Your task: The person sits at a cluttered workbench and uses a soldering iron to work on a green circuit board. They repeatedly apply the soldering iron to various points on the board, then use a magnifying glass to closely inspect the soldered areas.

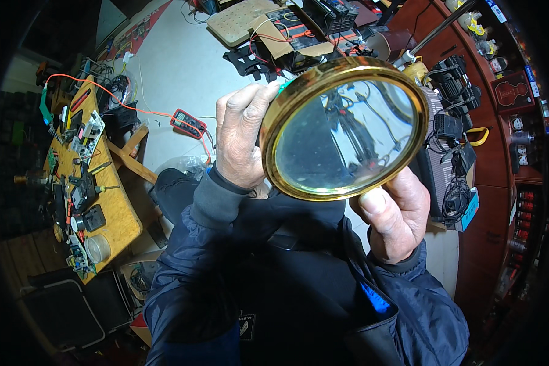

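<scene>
Held up in front of me is a large round glass lens in a thick, shiny gold rim, tilted with its face toward me. My left hand is closed at the rim's left side, its fingers curled and its fingertips partly hidden behind the rim. A bit of green shows beside those fingertips, too little to name. At the lower right, my right hand grips the rim, the thumb against its lower edge and the other fingers partly behind. Bent shapes of cables and dark objects show through the glass.
On the left, a wooden bench carries circuit boards and tools. A red multimeter with an orange lead lies beyond it. Ahead are an open cardboard box and a beige board. Cabled devices and red-brown shelving stand right.
</scene>
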A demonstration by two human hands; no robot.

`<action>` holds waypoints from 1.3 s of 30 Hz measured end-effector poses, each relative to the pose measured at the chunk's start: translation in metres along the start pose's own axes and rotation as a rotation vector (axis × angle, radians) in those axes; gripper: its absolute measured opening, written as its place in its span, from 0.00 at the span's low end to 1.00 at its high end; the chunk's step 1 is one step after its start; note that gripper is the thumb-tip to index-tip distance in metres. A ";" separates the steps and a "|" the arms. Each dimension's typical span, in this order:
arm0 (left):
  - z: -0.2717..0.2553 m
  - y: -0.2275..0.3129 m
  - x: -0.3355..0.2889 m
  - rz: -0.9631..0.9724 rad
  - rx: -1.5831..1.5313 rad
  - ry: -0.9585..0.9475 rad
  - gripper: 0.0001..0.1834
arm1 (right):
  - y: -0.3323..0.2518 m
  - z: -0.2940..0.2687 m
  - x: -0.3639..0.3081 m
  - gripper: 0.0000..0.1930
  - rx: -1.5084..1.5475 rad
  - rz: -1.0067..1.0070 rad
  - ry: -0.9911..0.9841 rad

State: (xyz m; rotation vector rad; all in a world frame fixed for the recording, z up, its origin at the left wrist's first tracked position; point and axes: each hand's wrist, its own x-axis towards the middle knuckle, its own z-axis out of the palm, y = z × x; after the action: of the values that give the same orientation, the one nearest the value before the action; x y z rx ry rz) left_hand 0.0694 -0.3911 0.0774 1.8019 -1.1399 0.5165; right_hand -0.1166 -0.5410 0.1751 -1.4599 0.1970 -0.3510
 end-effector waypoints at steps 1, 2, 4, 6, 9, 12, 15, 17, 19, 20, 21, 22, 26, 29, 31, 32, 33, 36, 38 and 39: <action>0.001 0.000 0.000 -0.004 -0.004 0.001 0.39 | 0.000 -0.001 0.000 0.16 -0.007 -0.001 -0.004; 0.001 -0.001 -0.001 -0.008 -0.008 0.002 0.39 | 0.000 0.000 0.000 0.17 0.004 0.011 0.002; 0.006 -0.007 -0.001 0.010 -0.012 0.020 0.40 | 0.000 0.001 -0.001 0.17 -0.011 -0.002 0.012; 0.008 -0.013 -0.001 0.042 0.001 0.021 0.40 | 0.001 0.002 -0.001 0.18 -0.008 -0.002 0.021; 0.007 -0.016 -0.002 0.065 0.008 0.012 0.40 | 0.001 0.001 -0.001 0.18 -0.013 0.001 0.014; 0.007 -0.012 -0.003 0.042 -0.026 0.031 0.40 | 0.001 0.001 -0.001 0.18 -0.021 0.008 0.011; 0.007 -0.011 -0.005 0.013 -0.037 0.034 0.39 | 0.001 0.001 -0.002 0.18 -0.016 0.012 0.020; 0.010 -0.016 -0.007 0.026 -0.032 0.048 0.39 | 0.001 0.001 -0.002 0.18 0.007 0.029 0.024; 0.016 -0.024 -0.007 0.060 -0.028 0.075 0.40 | 0.001 0.001 -0.002 0.18 -0.026 0.016 0.021; 0.018 -0.027 -0.008 0.072 -0.026 0.085 0.40 | 0.001 0.001 -0.002 0.19 -0.002 0.035 0.022; 0.019 -0.029 -0.009 0.095 -0.020 0.100 0.40 | 0.001 0.001 -0.002 0.19 -0.028 0.021 0.021; 0.020 -0.029 -0.011 0.097 -0.017 0.098 0.40 | 0.001 0.001 -0.002 0.19 -0.025 0.021 0.022; 0.016 -0.024 -0.010 0.076 -0.007 0.064 0.40 | 0.001 0.001 -0.003 0.20 -0.003 0.049 0.022; 0.008 -0.014 -0.006 0.040 0.003 0.018 0.40 | 0.002 0.002 -0.003 0.20 0.000 0.045 0.024; 0.002 -0.006 -0.005 0.011 0.018 -0.021 0.40 | 0.002 0.001 -0.003 0.20 -0.023 0.024 0.019; 0.001 -0.004 -0.003 0.006 0.026 -0.027 0.40 | 0.002 0.001 -0.003 0.20 0.009 0.037 0.017; -0.002 -0.003 -0.004 0.000 0.030 -0.035 0.40 | 0.002 0.001 -0.003 0.20 -0.018 0.019 0.015; 0.000 -0.004 -0.007 -0.002 0.034 -0.033 0.40 | 0.003 0.001 -0.003 0.21 -0.013 0.015 0.013; 0.006 -0.011 -0.009 0.034 0.032 0.013 0.41 | 0.002 0.001 -0.003 0.21 0.011 0.038 0.014; 0.013 -0.019 -0.007 0.072 0.031 0.056 0.41 | 0.002 0.001 -0.003 0.21 -0.011 0.021 0.013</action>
State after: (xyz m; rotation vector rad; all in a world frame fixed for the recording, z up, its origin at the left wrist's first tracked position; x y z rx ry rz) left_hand 0.0810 -0.3962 0.0573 1.7664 -1.1676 0.6264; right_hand -0.1191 -0.5383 0.1729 -1.4654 0.2247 -0.3425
